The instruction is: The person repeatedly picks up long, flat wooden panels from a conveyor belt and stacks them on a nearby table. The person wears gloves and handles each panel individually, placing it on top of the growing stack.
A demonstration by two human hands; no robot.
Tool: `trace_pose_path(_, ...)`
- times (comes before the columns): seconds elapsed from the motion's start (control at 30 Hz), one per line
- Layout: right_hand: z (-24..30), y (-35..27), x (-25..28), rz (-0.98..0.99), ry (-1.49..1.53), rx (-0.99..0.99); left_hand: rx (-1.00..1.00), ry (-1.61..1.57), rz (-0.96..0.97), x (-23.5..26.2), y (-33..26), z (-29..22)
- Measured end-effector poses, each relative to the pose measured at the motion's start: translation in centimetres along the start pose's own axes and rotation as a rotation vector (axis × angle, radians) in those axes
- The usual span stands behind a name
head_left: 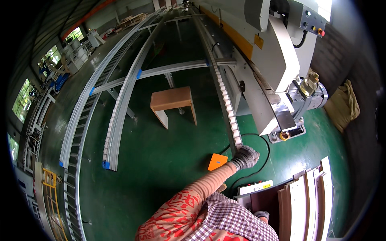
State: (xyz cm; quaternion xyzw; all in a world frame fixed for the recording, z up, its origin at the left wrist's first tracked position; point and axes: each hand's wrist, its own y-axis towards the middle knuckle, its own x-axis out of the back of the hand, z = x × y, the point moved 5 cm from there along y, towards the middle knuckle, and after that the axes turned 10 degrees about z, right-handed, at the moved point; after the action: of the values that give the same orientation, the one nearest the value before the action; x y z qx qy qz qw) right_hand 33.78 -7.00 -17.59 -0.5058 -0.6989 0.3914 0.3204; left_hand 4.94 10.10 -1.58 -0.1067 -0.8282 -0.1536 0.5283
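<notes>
Left hand (246, 158) sat at the near end of the roller rail (228, 106) alongside the white machine (275, 52), couldn't tell if it was clenched on it; likely trouble was a trip, from the loose black cable (269, 152) looped nearby.

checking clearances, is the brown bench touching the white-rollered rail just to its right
Apart: the head view plainly shows green floor between the brown bench and the white-rollered rail.
</notes>
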Motion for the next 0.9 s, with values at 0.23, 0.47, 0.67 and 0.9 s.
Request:
trace_pose_path(0.23,0.3,0.0,-0.7,0.027,0.013,0.061,-0.023,-0.007,0.016,0.1,0.1,0.1)
trace_pose_path(0.47,0.9,-0.2,-1.1,0.040,0.053,0.107,-0.075,0.048,0.040,-0.5,0.4,0.2)
trace_pose_path(0.67,1.1,-0.5,-1.0,0.056,0.037,0.111,-0.076,0.042,0.048,-0.4,0.3,0.1)
trace_pose_path(0.9,1.2,-0.3,-0.8,0.055,0.041,0.102,-0.068,0.033,0.023,-0.1,0.2,-0.1)
